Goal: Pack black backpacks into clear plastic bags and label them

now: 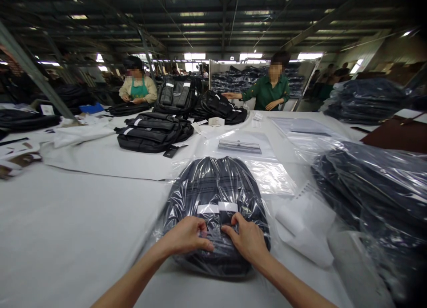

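Observation:
A black backpack [213, 188] in a clear plastic bag [233, 254] lies on the white table [66, 228], straight ahead of me. Two white strips show through the plastic near its middle. My left hand [191, 237] rests on the lower left part of the bag, with its fingers curled in and its thumb pointing right. On the right side, my right hand [247, 237] pinches the plastic below the white strips. Both hands are closed on the film, a short gap apart.
Bagged backpacks [373, 188] are piled at the right, beside crumpled white paper [307, 223]. Flat clear bags [247, 147] lie beyond the backpack. Unwrapped black backpacks [150, 132] sit farther back. Two people stand across the table, one with an arm stretched toward a backpack.

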Demonstrator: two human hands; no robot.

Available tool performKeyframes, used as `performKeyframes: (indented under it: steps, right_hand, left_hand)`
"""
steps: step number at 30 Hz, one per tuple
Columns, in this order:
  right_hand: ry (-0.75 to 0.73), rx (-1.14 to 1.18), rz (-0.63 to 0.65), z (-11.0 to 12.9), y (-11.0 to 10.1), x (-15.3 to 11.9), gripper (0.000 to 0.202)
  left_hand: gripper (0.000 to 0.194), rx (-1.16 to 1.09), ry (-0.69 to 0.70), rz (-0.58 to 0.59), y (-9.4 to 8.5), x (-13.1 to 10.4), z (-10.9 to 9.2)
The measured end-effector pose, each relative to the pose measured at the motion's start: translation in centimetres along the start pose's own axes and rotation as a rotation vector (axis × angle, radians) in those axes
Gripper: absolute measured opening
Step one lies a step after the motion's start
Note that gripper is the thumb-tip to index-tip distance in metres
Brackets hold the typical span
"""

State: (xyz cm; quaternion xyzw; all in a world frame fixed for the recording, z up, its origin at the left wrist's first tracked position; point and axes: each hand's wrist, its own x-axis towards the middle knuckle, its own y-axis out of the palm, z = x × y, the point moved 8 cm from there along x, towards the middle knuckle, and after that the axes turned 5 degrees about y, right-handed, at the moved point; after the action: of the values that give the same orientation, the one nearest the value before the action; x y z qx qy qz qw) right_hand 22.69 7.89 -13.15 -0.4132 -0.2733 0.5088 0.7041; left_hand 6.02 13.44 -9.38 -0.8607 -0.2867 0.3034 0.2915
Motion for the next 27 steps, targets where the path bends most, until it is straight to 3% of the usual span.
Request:
performKeyframes:
  steps: [5, 11, 14, 19, 27]
  right_hand:
    - [0.0, 0.038, 0.005, -0.1, -0.1, -0.1, 0.029]
    - [-0.002, 0.041, -0.006, -0.1, 0.1, -0.1, 0.028]
    - [-0.001, 0.037, -0.013, -0.2, 0.2, -0.1, 0.029]
    - [-0.006, 0.025, -0.021, -0.2, 0.2, 0.0, 0.029]
    - [0.009, 0.02, -0.013, -0.1, 0.0, 0.0, 0.028]
  left_hand:
    - [0.028, -0.29, 0.112, 0.158, 0.8, -0.3, -1.1]
    - [0.028, -0.585, 0.112, 0.268, 2.2, -0.1, -0.6]
    - [0.029, -0.543, 0.11, 0.195, 1.5, 0.2, -0.6]
    - [0.027, -0.269, 0.055, 0.092, -0.4, 0.1, 0.0]
    - [0.035, -0.309, 0.017, 0.25, -0.1, -0.4, -0.1]
